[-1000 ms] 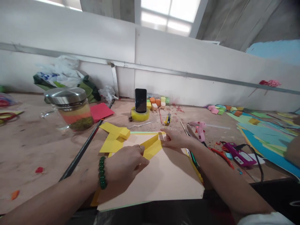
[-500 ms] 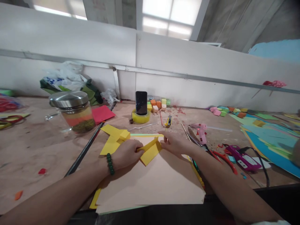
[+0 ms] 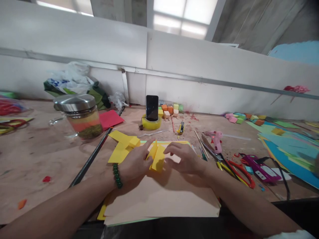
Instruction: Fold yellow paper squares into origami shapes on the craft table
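Observation:
A piece of folded yellow paper [image 3: 158, 160] with raised flaps rests on the stack of pale paper sheets [image 3: 161, 202]. My left hand [image 3: 136, 162], wearing a green bead bracelet, has its thumb and forefinger around the left flap. Curled but apart, the fingers of my right hand [image 3: 184, 158] are at the folded paper's right edge; whether they touch it I cannot tell. Left of it lies a flat yellow paper cutout [image 3: 119, 149] with a small yellow paper cube [image 3: 134, 142] on it, partly behind my left hand.
A lidded glass of tea [image 3: 84, 118] stands at the left. A phone [image 3: 152, 108] leans on a tape roll [image 3: 151, 124], near several paper cubes [image 3: 170, 110]. At the right lie a pink glue gun [image 3: 214, 139], orange-handled pliers [image 3: 243, 172], a purple device [image 3: 261, 168] and coloured sheets [image 3: 296, 156].
The folded yellow paper has turned more upright toward me. My right hand has come down from its far corner to its right side, and my left forefinger has stretched out.

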The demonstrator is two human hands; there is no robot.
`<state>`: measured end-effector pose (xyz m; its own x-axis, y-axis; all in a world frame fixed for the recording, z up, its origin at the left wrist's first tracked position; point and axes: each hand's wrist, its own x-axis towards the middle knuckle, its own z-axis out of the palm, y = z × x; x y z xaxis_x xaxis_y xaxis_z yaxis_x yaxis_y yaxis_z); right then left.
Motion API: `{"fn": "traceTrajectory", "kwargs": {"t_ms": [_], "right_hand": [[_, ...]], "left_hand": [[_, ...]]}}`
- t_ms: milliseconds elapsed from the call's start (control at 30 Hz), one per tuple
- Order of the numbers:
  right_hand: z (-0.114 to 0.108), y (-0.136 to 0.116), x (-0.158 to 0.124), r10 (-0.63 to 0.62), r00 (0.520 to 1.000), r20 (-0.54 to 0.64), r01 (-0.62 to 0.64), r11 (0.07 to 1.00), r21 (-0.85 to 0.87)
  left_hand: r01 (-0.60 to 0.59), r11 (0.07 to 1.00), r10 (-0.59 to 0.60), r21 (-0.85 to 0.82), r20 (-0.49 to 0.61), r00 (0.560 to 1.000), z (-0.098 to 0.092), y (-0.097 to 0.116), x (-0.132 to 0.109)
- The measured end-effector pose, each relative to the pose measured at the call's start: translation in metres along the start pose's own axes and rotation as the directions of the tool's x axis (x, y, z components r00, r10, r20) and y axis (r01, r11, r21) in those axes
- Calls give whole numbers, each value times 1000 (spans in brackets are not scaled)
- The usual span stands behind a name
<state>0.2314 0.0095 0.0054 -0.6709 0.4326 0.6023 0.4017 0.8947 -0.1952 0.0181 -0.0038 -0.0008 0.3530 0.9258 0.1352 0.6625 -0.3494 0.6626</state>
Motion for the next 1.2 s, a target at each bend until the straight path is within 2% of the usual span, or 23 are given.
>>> {"fn": "traceTrajectory", "kwargs": {"t_ms": [67, 133, 200, 300, 400, 533, 567, 633, 700, 767, 833, 900, 1033, 1133, 1200], "right_hand": [[8, -7, 0, 83, 983, 164, -83, 997, -5], [14, -13, 1, 236, 939, 250, -224, 972, -75], [16, -14, 2, 337, 911, 239, -323, 941, -97], [14, -8, 2, 380, 891, 250, -396, 918, 14], [13, -1, 0, 449, 859, 246, -485, 868, 107], [16, 7, -2, 553, 808, 203, -575, 815, 69], [17, 10, -3, 543, 818, 188, -560, 827, 51], [17, 16, -4, 467, 872, 147, -473, 881, 8], [15, 23, -5, 362, 926, 104, -357, 932, -65], [13, 29, -6, 293, 953, 78, -278, 947, -158], [12, 33, -6, 281, 958, 63, -259, 936, -238], [10, 35, -7, 282, 958, 57, -257, 927, -274], [11, 37, -8, 308, 949, 61, -287, 930, -231], [13, 38, -8, 348, 937, 39, -334, 922, -195], [13, 38, -7, 341, 940, -15, -336, 916, -217]], "left_hand": [[-17, 998, 19, -56, 20, 1000, 2, -1, 0], [-48, 995, 51, -84, 29, 998, 2, -1, 0], [-90, 993, 91, -71, 22, 996, 1, 1, 0], [-122, 991, 124, -57, 27, 992, -1, 3, -1], [-103, 991, 110, -83, 83, 990, -1, 6, -1], [-66, 990, 84, -123, 146, 986, -2, 9, -4], [-70, 993, 82, -99, 120, 989, -4, 8, -5], [-98, 995, 98, 20, -8, 995, -8, 6, -5], [-118, 976, 150, 183, -169, 974, -14, 2, -4], [-143, 949, 216, 282, -249, 944, -18, -2, -2], [-202, 932, 276, 302, -227, 934, -20, -4, 1], [-251, 928, 300, 274, -154, 941, -19, -5, 3], [-179, 953, 188, 243, -12, 982, -16, -4, 4], [-179, 951, 154, 251, 117, 981, -16, -1, 4], [-190, 950, 157, 250, 146, 977, -15, 0, 5]]}}
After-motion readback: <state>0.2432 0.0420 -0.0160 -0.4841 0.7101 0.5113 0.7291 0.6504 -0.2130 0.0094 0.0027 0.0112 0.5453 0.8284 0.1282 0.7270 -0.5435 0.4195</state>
